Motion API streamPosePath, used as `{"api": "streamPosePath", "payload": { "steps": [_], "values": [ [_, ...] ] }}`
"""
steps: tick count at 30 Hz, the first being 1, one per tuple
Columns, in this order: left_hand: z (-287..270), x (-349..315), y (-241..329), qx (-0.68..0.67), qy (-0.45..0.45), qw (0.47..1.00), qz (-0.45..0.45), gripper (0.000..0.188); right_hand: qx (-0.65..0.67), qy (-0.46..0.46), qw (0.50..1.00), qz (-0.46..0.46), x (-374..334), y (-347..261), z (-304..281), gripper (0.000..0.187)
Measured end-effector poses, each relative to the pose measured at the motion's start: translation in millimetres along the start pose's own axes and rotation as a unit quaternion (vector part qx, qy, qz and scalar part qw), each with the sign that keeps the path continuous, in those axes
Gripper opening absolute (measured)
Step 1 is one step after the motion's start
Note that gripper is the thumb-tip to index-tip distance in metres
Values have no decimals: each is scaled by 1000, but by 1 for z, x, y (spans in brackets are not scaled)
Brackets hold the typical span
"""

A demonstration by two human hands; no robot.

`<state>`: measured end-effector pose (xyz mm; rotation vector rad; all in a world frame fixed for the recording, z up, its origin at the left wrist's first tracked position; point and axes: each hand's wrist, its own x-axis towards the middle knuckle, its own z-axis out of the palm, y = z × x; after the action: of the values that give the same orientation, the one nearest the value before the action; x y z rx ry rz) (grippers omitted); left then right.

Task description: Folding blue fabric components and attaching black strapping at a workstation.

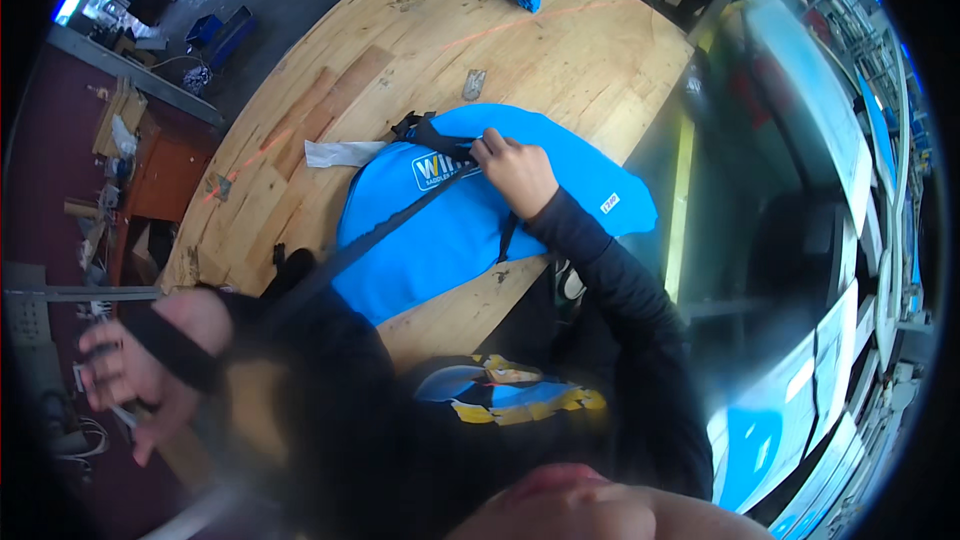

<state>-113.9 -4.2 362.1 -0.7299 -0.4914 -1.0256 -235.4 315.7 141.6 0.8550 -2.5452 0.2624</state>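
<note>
A: "Your right hand [516, 172] has its fingertips closed on a long, flat black webbing strap [395, 221], above a bright blue, rounded fabric cover [450, 240]."

B: "And your left hand [158, 352]?"

A: "Out beyond the cover's left side, fingers loosely spread, with the strap running across your palm."

B: "The cover lies near your edge of the pale wooden tabletop [560, 50], a thin white strip [340, 154] sticking out at its left."
</note>
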Motion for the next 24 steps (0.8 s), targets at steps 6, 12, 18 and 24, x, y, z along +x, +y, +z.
{"api": "streamPosePath", "payload": {
  "steps": [6,12,18,24],
  "values": [
    [-75,53,-11,373,-45,906,196,92,28,75,993,-90,0,13,-1,27],
    [-236,42,76,629,-282,702,180,84,52,143,982,-114,-4,29,-5,29],
    [-316,75,139,608,-633,410,-249,63,115,224,959,-132,-4,26,-3,22],
    [-132,-12,72,509,-722,379,-275,33,147,206,957,-143,-5,16,1,21]
  ]
}}
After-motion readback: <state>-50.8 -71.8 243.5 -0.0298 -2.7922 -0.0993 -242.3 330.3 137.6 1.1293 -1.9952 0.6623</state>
